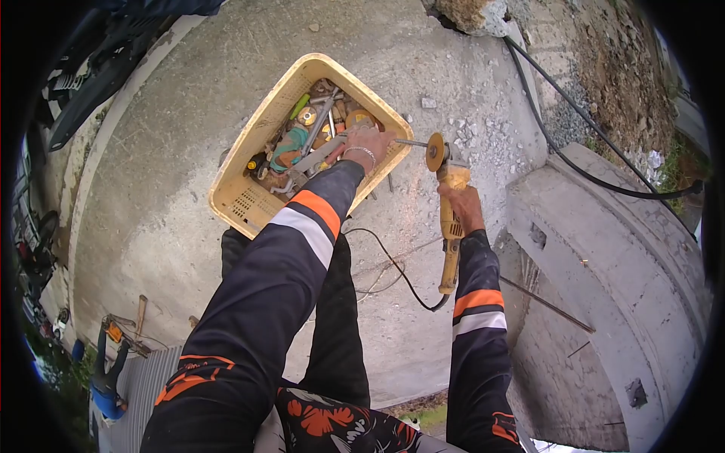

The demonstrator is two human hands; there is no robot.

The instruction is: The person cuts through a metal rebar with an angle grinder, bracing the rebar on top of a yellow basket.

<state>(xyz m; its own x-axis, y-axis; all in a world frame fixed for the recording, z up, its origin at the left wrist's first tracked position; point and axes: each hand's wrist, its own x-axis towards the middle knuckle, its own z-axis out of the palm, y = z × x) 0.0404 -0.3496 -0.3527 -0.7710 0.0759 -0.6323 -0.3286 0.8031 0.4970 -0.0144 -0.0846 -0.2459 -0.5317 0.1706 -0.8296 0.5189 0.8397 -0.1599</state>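
My left hand [365, 148], with a bracelet at the wrist, is closed on a thin metal rod [410, 143] over the right rim of a yellow plastic crate [260, 143]. The rod sticks out rightward, its tip at the disc [436, 152] of a yellow angle grinder [451, 219]. My right hand [464, 207] grips the grinder near its head, and faint orange sparks show below the rod. Inside the crate lie mixed tools, a teal power tool [289, 148] and round discs; my left hand hides part of them.
The grinder's black cord [396, 269] curls over the concrete ground. Concrete blocks [596, 249] and a long metal bar [547, 303] lie at right, with thick black cables [574, 162] above. A hammer [141, 315] and another person [108, 400] are at lower left.
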